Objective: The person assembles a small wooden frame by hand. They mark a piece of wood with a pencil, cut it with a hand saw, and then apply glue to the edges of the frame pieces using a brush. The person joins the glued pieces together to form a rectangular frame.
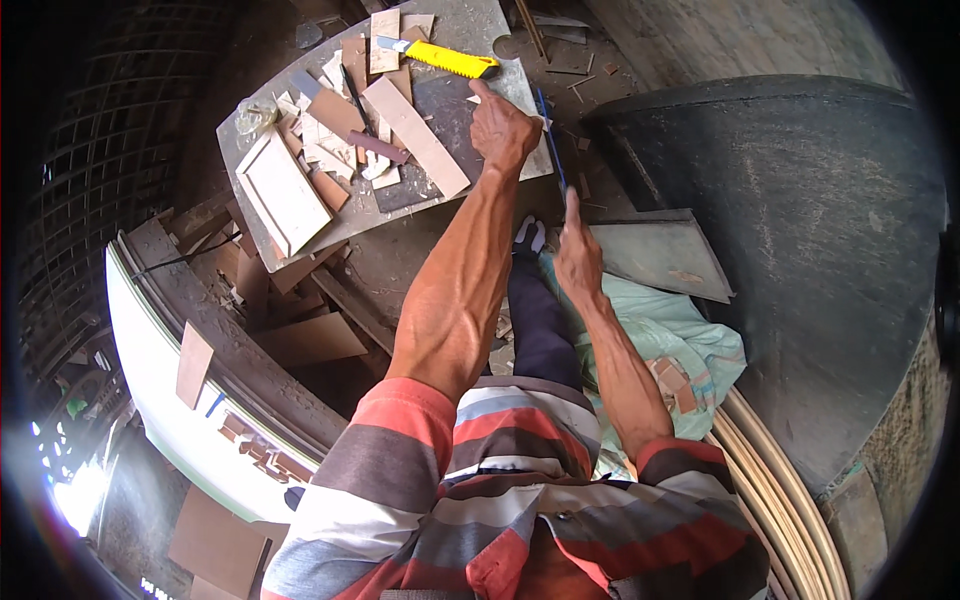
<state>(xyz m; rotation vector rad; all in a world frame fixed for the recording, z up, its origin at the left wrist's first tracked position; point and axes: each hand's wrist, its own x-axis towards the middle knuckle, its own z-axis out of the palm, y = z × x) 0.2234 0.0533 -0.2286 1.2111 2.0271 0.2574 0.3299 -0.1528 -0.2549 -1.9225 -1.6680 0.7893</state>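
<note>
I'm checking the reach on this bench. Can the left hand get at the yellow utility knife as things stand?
Probably yes. The left hand rests on the work board with its forefinger pointing at the yellow utility knife, which lies uncovered just beyond it, nothing between them.

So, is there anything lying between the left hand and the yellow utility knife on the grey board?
Nothing visible does. The left hand rests on the grey board with its index fingertip just below the yellow utility knife; the long pale wooden strip lies off to the left.
</note>
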